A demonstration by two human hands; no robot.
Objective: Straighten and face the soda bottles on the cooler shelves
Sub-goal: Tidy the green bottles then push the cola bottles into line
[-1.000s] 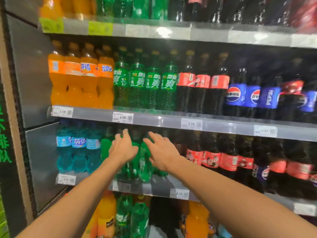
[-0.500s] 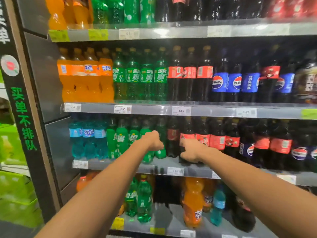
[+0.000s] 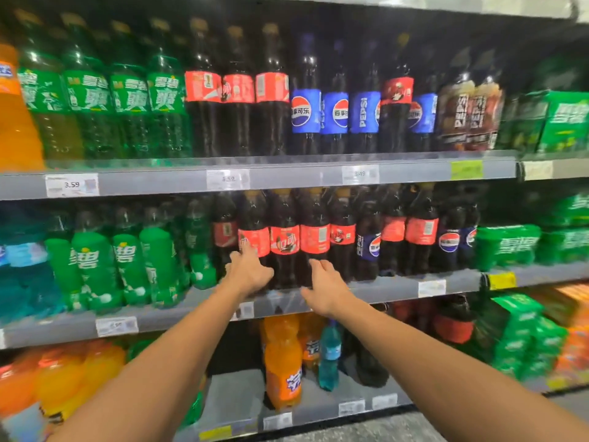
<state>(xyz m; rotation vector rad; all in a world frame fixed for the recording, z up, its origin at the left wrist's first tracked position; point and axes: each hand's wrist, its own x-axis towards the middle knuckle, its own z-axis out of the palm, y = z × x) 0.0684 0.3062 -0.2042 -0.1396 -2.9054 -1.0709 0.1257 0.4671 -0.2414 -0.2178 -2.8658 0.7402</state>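
On the middle shelf stands a row of dark cola bottles with red labels. My left hand reaches up to the leftmost front one, fingertips on its label, fingers spread and not closed around it. A little to the right, my right hand is open in front of the lower body of another red-label cola bottle. Green soda bottles stand to the left on that shelf. Blue-label cola bottles stand to the right.
The upper shelf carries green, red-label and blue-label bottles. The bottom shelf holds an orange bottle, a small teal bottle and a bare patch. Green multipacks fill the bay to the right.
The view has swung right and closer. Both hands have moved right along the middle shelf, from the green bottles to the red-label cola bottles, and their fingers have opened.
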